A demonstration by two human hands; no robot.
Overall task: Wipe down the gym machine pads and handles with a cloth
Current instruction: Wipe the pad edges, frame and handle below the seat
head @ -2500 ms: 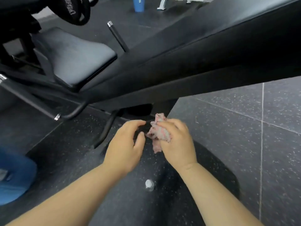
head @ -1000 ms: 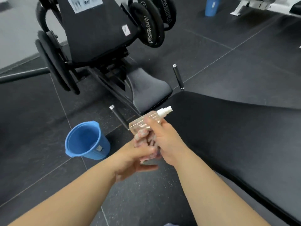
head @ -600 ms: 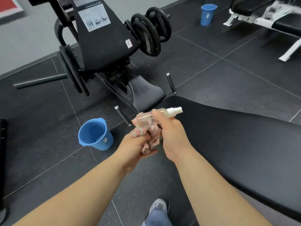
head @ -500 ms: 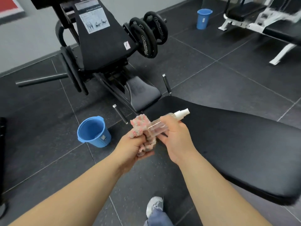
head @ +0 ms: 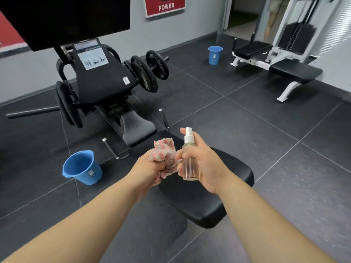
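Pink-and-white cloth (head: 163, 149) is now clenched in our left grip (head: 150, 168); our right grip (head: 207, 164), grasping the spray bottle (head: 189, 166), has turned it upright, nozzle beside the cloth and above the near pad (head: 201, 205). We judge wetting comes next, then wiping.

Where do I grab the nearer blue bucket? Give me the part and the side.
Grip the nearer blue bucket by its rim, coming down from above. It stands upright on the floor, mouth open upward, and its lip flares out past the wall, giving a ledge to hook over.
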